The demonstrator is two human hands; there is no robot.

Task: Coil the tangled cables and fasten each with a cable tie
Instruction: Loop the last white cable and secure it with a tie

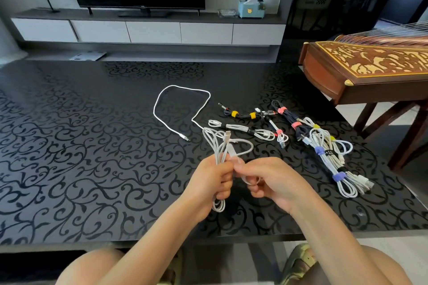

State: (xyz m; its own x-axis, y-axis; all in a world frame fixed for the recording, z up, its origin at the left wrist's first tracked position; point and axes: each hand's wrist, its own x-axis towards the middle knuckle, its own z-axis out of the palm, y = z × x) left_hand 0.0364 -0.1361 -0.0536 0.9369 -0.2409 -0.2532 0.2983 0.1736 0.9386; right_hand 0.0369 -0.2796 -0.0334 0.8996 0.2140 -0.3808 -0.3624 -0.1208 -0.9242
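head view: our left hand grips the half-coiled white cable above the table; our right hand pinches one loop. if either grip slackens, we judge the coil springs apart, and its trailing tail may snag.
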